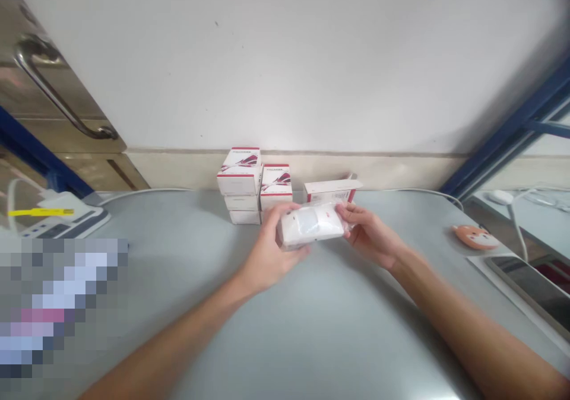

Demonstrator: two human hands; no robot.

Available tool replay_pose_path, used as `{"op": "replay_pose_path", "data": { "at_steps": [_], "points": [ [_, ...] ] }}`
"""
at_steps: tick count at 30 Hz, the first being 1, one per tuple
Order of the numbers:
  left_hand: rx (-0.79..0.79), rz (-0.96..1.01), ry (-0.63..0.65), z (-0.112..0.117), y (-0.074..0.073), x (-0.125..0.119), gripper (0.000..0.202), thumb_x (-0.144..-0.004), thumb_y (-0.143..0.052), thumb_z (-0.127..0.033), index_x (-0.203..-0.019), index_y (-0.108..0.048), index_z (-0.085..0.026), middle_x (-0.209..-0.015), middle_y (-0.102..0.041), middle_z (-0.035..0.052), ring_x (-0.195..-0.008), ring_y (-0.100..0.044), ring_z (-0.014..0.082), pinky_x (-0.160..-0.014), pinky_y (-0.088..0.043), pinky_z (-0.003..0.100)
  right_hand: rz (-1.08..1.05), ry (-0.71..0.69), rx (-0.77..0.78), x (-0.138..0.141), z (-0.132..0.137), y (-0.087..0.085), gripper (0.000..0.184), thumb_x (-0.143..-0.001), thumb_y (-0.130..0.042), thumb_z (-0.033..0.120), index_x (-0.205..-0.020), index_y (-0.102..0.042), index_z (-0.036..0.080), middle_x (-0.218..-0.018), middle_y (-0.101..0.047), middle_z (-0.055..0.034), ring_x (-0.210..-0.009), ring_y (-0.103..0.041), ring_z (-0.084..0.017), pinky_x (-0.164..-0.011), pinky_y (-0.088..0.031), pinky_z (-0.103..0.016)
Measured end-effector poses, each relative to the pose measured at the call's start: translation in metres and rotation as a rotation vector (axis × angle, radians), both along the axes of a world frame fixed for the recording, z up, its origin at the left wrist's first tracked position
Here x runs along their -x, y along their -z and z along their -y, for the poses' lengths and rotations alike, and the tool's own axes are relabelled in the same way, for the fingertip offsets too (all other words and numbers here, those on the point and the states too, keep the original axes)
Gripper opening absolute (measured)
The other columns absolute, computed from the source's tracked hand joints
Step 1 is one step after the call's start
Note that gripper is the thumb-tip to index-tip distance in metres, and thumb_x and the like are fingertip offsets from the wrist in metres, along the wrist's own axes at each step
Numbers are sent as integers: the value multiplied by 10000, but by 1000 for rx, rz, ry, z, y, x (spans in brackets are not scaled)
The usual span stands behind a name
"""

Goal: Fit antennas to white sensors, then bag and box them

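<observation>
- Left hand and right hand close together, clamped on opposite ends of a bagged white device
- Device held over the grey table
- Just beyond, stacked red-and-white boxes, with a single box to their right

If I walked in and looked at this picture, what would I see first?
You'd first spot a white device in clear plastic, held in the middle of the picture by the left hand and the right hand. Just behind it, white boxes with red edges are stacked near the wall. Over on the right of the grey table, an orange fox-face object stands out.
</observation>
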State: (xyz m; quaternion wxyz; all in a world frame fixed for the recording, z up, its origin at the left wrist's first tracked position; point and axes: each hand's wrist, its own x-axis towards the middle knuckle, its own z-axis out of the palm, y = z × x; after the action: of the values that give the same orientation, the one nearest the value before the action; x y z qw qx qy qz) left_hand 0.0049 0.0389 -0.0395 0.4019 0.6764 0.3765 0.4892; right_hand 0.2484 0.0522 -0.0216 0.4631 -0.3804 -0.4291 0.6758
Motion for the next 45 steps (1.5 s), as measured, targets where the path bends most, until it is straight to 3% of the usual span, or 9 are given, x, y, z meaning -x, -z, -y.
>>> {"op": "replay_pose_path", "data": {
  "at_steps": [6,11,18,25,30,33,37,40,45],
  "points": [
    [-387,-333,-160,4,-3,4,392,-852,-824,-274,-1193,-632,-262,-1256,-647,88,-1224,-625,270,-1026,-530,409,3,-4,-69,3,5,-11,313,-890,-831,439,-779,-658,204,-720,-550,9,-651,-436,-120,-623,-395,-267],
    [-32,-294,-107,12,-8,2,480,-873,-795,-504,-1236,-600,-259,-1041,-738,36,-813,-685,179,-704,-533,276,189,122,-212,11,10,-12,394,-845,-836,559,-818,-643,217,-816,-604,-6,-706,-515,-144,-699,-449,-320],
    [494,101,136,9,-19,1,749,-907,-676,-682,-1470,-480,-228,-734,-719,15,-538,-669,191,-505,-517,284,573,87,-272,9,12,-2,437,-970,-635,647,-848,-604,228,-758,-585,3,-770,-526,-180,-779,-416,-355],
    [801,540,526,3,-34,15,737,-1018,-487,-617,-1649,-338,-265,-648,-711,6,-470,-656,184,-520,-497,277,506,54,-305,13,14,-7,402,-1013,-600,582,-822,-571,230,-742,-557,15,-758,-468,-165,-741,-342,-331],
    [822,700,699,1,-33,24,727,-818,-821,-404,-1483,-561,-265,-923,-798,54,-659,-717,149,-668,-527,257,216,-41,-100,18,12,1,301,-945,-728,462,-831,-596,217,-770,-502,13,-748,-416,-151,-734,-339,-317],
    [705,468,588,0,-28,20,623,-850,-847,-346,-1410,-590,-251,-945,-800,54,-717,-740,170,-736,-547,299,99,-14,-1,18,11,3,308,-896,-780,438,-808,-589,214,-793,-437,9,-751,-384,-152,-709,-348,-308],
    [531,156,225,-6,-16,11,636,-835,-810,-638,-1235,-637,-175,-870,-771,65,-585,-696,171,-609,-510,305,130,112,-74,13,7,4,415,-883,-776,515,-750,-512,224,-782,-432,11,-731,-386,-157,-690,-358,-315],
    [538,123,71,-10,-11,8,686,-882,-616,-801,-1013,-689,-132,-788,-731,73,-546,-657,162,-545,-478,294,374,175,-286,13,7,5,353,-949,-696,532,-817,-559,234,-798,-523,3,-738,-450,-169,-708,-373,-334],
    [711,264,174,-11,-15,11,648,-915,-545,-793,-931,-695,-163,-587,-614,4,-498,-598,156,-528,-483,278,701,307,-866,18,15,0,277,-994,-651,434,-798,-578,251,-788,-560,-28,-731,-484,-200,-687,-404,-372]
  ]
}}
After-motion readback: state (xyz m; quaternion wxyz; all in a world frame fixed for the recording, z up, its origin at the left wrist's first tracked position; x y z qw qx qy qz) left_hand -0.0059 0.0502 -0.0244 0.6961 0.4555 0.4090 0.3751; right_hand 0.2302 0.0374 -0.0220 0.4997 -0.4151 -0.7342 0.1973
